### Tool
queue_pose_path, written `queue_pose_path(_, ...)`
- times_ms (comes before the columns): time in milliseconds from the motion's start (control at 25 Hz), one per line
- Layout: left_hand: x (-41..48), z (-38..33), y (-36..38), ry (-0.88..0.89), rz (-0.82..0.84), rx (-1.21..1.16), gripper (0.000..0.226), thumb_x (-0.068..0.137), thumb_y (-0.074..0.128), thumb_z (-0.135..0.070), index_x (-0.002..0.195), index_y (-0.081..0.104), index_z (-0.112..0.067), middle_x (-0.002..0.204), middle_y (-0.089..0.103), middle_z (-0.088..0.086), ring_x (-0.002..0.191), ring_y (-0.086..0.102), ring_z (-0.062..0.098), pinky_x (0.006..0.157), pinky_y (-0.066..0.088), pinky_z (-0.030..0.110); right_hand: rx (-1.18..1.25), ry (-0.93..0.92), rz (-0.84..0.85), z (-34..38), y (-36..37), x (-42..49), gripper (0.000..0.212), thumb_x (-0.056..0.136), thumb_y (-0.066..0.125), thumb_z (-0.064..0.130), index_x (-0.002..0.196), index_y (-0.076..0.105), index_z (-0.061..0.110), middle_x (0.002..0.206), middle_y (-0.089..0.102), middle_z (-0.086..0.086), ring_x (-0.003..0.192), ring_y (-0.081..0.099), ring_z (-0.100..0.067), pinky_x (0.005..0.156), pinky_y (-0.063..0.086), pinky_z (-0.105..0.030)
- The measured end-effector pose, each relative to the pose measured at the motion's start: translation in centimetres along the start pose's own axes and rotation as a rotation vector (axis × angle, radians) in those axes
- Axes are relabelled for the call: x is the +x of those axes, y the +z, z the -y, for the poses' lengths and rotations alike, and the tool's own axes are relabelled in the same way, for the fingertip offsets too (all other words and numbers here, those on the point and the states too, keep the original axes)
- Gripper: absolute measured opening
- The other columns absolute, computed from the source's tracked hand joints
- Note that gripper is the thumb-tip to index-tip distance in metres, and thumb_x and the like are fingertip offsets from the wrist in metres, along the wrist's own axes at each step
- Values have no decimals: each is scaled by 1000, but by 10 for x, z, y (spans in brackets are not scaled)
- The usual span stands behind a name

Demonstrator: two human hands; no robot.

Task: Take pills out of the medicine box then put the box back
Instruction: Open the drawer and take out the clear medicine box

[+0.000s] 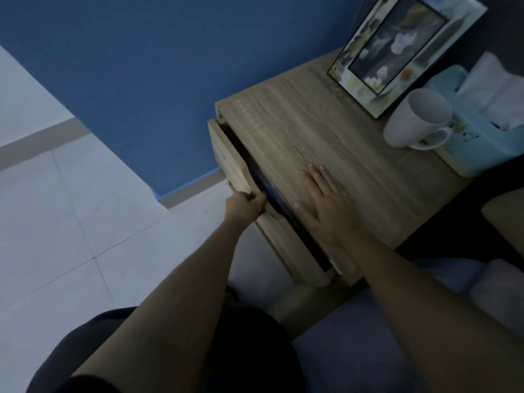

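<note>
A light oak wood-grain bench [326,143] stands against a deep blue wall [170,66] on a pale grey tiled floor [71,208]. A plain white ceramic mug [416,117] sits beside a pale turquoise tissue box [482,137] and a white-framed, dark-centred picture [397,49].

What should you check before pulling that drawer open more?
1. Left hand gripping the drawer front's top edge: ok.
2. Right hand flat on the nightstand top, steadying it: ok.
3. Drawer open enough to reach in: not ok, only a narrow gap shows.
4. Medicine box inside the drawer: cannot tell; something dark blue shows in the gap, but it is too hidden to name.
5. Mug and picture frame standing well back from the drawer edge: ok.
6. Floor space in front for the drawer to slide out: ok.
</note>
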State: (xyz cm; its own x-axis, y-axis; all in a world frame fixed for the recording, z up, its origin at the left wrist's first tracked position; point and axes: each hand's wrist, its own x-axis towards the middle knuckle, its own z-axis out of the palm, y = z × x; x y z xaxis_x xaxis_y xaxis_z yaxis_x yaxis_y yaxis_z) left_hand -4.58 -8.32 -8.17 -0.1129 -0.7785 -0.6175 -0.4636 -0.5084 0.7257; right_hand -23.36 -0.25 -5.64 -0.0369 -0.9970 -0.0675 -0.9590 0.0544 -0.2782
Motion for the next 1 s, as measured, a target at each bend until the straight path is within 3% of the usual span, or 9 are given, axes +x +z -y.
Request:
queue_pose_path(280,-35,49,-61,-22,-84,32,25,86,60,-34,76,66,-11,87,73,10,77,72,20,80,59,37,-36,-4,-4,1,-2,-1,68,91,27,55,148,16,20,159,14,-2,147,8,-18,118,18,-46)
queue_pose_path(440,-48,70,-90,-50,-106,62,28,86,58,-37,83,66,-10,94,72,12,75,70,16,74,59,32,-61,12,26,1,-2,0,67,92,27,54,148,12,21,160,8,-1,147,3,-17,118,13,-45)
queue_pose_path(560,-58,78,-100,-101,-132,162,50,85,56,-43,110,64,0,108,69,17,93,68,25,86,56,41,-76,14,38,5,-7,1,66,93,27,52,148,11,20,160,8,-1,147,3,-18,118,14,-44)
queue_pose_path(640,-65,75,-103,4,-333,260,70,84,54,-49,134,44,-1,130,56,21,118,55,34,98,47,44,-55,69,11,13,-11,-6,64,94,30,50,148,14,18,160,11,-4,146,11,-21,115,22,-45)
queue_pose_path(720,-67,55,-109,280,-531,203,74,83,51,-49,144,29,-11,142,45,17,130,42,31,101,38,42,47,175,-139,38,-7,-21,58,94,37,43,144,25,15,154,25,-10,139,30,-26,108,36,-46)
queue_pose_path(760,-61,42,-113,420,-539,220,73,84,50,-47,146,25,-16,143,43,15,131,41,28,102,37,40,124,214,-216,57,-1,-31,54,94,40,40,141,31,15,149,34,-12,132,39,-25,102,43,-46)
queue_pose_path(840,-39,15,-117,562,-381,411,71,88,49,-41,148,20,-17,144,41,17,130,42,30,103,38,41,273,267,-255,102,14,-49,51,92,44,41,137,32,20,140,41,-9,119,48,-18,89,50,-36)
queue_pose_path(920,-16,-7,-116,555,-137,719,70,93,46,-39,150,14,-14,147,35,21,134,38,35,106,36,45,298,361,-222,142,31,-59,56,89,47,47,136,29,23,139,38,-5,116,46,-14,83,47,-28)
queue_pose_path(1000,2,-17,-112,509,31,949,72,94,43,-41,150,10,-11,153,26,22,139,29,37,110,31,47,283,579,-183,165,44,-60,67,85,52,51,138,25,21,143,34,-7,121,42,-18,86,47,-31)
